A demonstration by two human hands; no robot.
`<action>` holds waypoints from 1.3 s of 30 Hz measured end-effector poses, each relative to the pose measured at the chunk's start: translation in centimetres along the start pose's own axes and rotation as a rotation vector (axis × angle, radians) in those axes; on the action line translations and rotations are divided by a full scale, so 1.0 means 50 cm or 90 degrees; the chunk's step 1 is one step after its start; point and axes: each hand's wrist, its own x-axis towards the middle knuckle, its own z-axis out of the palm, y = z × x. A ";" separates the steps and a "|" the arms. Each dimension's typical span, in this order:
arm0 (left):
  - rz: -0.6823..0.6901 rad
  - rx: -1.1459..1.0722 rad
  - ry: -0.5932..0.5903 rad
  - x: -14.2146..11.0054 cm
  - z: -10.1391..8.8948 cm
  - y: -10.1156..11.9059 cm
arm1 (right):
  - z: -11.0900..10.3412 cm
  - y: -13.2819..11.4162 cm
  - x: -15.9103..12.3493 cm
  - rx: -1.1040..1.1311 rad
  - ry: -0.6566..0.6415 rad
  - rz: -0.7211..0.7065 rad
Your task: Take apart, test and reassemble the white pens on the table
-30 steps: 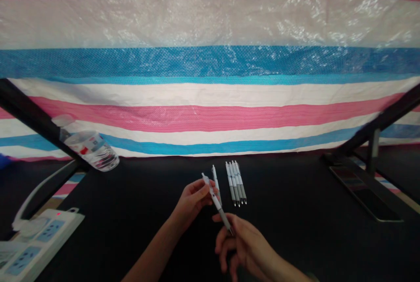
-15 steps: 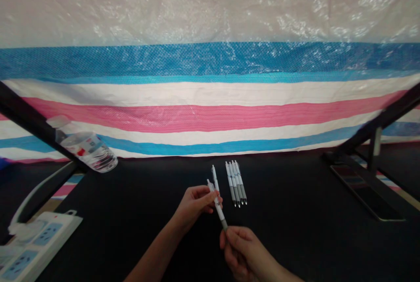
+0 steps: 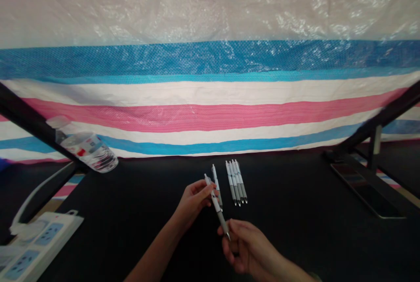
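My left hand [image 3: 198, 196] pinches a white click pen [image 3: 215, 203] with a grey grip near its clip end. The pen slants down to the right, its metal point showing. Around the grey grip, close to the point, the thumb and fingers of my right hand [image 3: 241, 245] are curled, the point exposed in front of them. A second white pen [image 3: 215, 176] lies just behind the left fingertips, partly hidden by them. To its right, several matching pens [image 3: 235, 183] lie side by side on the black table [image 3: 282, 199], points toward me.
A clear plastic bottle [image 3: 93, 151] leans at the left by a black frame bar [image 3: 36, 122]. At the lower left sits a white power strip [image 3: 49, 238] with a plugged-in cable. A dark phone [image 3: 365, 192] lies at the right. Behind the table hangs a striped plastic sheet [image 3: 210, 118].
The held pen has shifted slightly up and left in my left hand. My right fingers have loosened around its lower end, so its point now shows.
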 end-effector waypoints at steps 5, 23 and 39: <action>0.000 -0.020 -0.017 0.004 -0.006 -0.005 | -0.004 0.000 -0.003 0.010 -0.022 -0.004; -0.013 -0.043 -0.005 0.004 -0.001 -0.002 | -0.003 -0.009 -0.008 -0.031 -0.086 0.025; -0.012 -0.041 -0.001 0.002 0.000 0.000 | -0.008 -0.008 -0.005 -0.045 -0.088 0.050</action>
